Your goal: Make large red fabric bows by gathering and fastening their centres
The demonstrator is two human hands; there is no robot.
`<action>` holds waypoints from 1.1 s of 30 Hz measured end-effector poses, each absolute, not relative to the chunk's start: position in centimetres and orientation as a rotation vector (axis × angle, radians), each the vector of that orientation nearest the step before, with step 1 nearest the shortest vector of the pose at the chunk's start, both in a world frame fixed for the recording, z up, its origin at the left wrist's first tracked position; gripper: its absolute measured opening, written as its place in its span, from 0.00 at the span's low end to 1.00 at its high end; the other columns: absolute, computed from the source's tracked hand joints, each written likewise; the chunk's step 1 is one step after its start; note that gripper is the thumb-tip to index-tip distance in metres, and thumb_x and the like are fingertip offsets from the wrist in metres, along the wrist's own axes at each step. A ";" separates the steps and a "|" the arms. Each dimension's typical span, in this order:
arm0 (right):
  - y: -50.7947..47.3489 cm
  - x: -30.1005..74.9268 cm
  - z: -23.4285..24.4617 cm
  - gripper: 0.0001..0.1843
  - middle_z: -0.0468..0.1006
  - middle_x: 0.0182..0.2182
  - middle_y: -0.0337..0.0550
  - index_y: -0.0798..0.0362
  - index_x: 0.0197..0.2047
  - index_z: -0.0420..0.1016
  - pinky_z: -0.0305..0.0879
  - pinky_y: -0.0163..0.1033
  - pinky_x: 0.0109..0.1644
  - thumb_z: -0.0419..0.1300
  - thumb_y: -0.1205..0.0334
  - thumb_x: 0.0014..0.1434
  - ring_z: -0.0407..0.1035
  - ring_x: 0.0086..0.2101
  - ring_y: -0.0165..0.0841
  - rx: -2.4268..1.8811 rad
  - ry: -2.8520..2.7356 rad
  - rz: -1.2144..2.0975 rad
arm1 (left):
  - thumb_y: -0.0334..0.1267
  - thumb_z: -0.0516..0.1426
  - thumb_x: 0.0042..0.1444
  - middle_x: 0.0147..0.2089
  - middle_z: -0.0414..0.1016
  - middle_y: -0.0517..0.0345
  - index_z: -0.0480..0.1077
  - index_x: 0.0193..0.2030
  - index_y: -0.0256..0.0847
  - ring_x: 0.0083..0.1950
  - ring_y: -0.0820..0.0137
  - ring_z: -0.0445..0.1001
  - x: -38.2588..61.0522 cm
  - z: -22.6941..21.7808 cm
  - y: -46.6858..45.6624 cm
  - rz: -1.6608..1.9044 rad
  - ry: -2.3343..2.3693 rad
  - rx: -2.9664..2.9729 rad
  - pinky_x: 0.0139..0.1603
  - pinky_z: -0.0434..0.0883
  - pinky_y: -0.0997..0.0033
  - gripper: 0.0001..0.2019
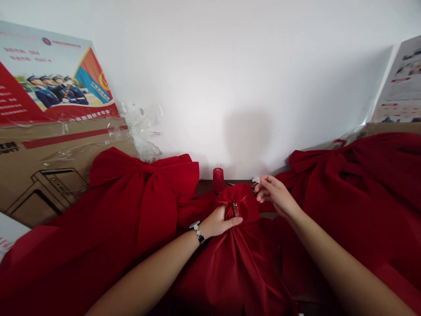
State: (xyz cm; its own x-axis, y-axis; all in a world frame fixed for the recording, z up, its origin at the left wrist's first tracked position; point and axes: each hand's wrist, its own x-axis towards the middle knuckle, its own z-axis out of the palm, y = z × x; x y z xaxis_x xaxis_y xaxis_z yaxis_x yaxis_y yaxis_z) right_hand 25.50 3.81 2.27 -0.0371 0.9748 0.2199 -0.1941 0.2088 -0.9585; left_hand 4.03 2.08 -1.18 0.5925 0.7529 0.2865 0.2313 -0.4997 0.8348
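Observation:
My left hand [219, 221], with a watch on its wrist, is closed around the gathered middle of a red cloth bow [241, 245] in front of me. A small metal clip [235, 209] sits on the gathered knot next to my thumb. My right hand [274, 193] hovers just right of the knot, its fingers pinched on a small pale item I cannot make out. A red spool of thread [217, 179] stands upright behind the bow, close to the wall.
A large finished red bow [138, 193] lies at the left, against a cardboard box [42, 175] with a poster [49, 79] above it. More red cloth [365, 193] is heaped at the right. Crumpled clear plastic [143, 127] leans on the white wall.

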 end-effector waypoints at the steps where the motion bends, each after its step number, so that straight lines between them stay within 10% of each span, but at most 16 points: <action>1: 4.1 26.0 2.3 0.17 0.74 0.25 0.36 0.52 0.31 0.60 0.66 0.29 0.21 0.63 0.52 0.49 0.70 0.20 0.27 -0.833 -1.147 1.135 | 0.48 0.56 0.54 0.56 0.68 0.50 0.61 0.56 0.38 0.57 0.61 0.65 4.0 -1.2 2.1 0.843 0.808 2.030 0.62 0.57 0.61 0.25; 9: 6.3 29.6 2.6 0.05 0.76 0.31 0.41 0.49 0.27 0.63 0.71 0.41 0.46 0.57 0.63 0.50 0.73 0.37 0.32 -0.525 -0.852 1.076 | 0.48 0.57 0.53 0.55 0.70 0.50 0.64 0.53 0.38 0.56 0.61 0.67 4.0 -1.2 1.9 0.793 0.784 1.924 0.61 0.59 0.59 0.24; 21: 4.3 29.8 4.6 0.06 0.61 0.21 0.32 0.50 0.31 0.62 0.51 0.29 0.18 0.57 0.60 0.55 0.46 0.15 0.22 -0.391 -1.030 0.950 | 0.47 0.60 0.50 0.54 0.70 0.51 0.66 0.52 0.38 0.56 0.62 0.66 4.0 -1.8 2.3 0.848 0.685 1.834 0.62 0.57 0.59 0.24; 33: 4.0 27.8 2.4 0.07 0.71 0.26 0.43 0.51 0.36 0.63 0.58 0.37 0.31 0.47 0.59 0.61 0.65 0.25 0.34 -1.118 -1.860 -0.137 | 0.49 0.61 0.48 0.49 0.72 0.52 0.66 0.49 0.37 0.51 0.62 0.69 3.8 -1.4 2.0 0.843 0.737 1.840 0.58 0.60 0.61 0.25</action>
